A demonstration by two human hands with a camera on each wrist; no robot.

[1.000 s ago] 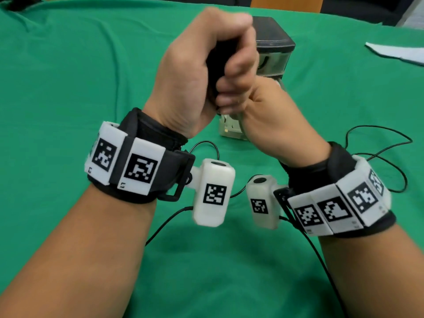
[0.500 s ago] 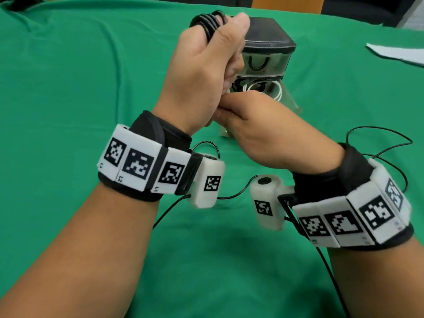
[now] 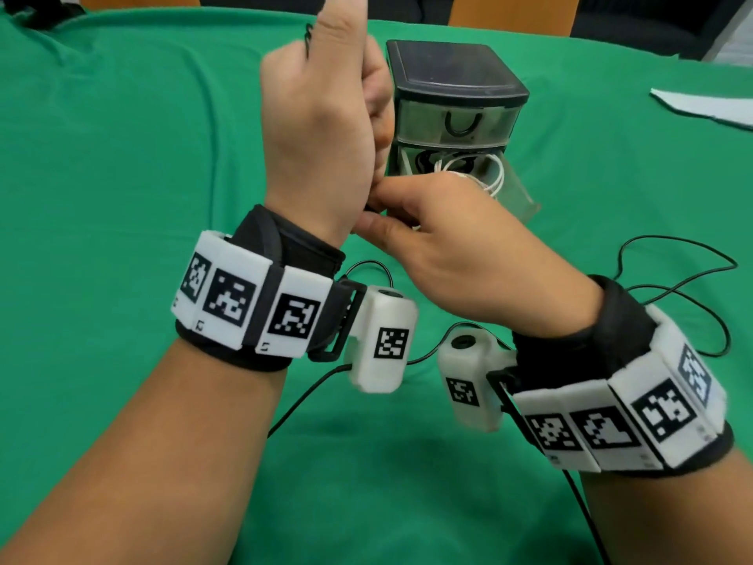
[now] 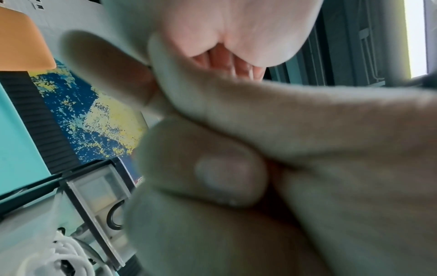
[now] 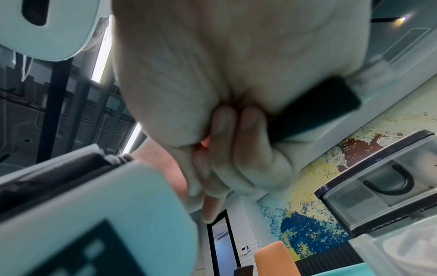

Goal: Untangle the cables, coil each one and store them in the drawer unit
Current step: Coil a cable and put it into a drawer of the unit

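Left hand (image 3: pixel 322 128) grips a coiled black cable (image 3: pixel 308 38); right hand (image 3: pixel 468 254) pinches at its base, before the drawer unit (image 3: pixel 456 87), mid-table

Green cloth (image 3: pixel 122 157) covers my whole table, creased a bit toward the far left. A white sheet of paper (image 3: pixel 701 108) lies flat near the far right edge. Beyond the table I see orange chair backs (image 3: pixel 513 14); another orange chair (image 5: pixel 274 259) shows in the right wrist view. Behind it is a wall mural (image 5: pixel 307 214) splashed in blue, yellow and rust red, and it turns up again in the left wrist view (image 4: pixel 94 115). Overhead, long strip lights (image 5: pixel 104 56) glow on a dark ceiling.
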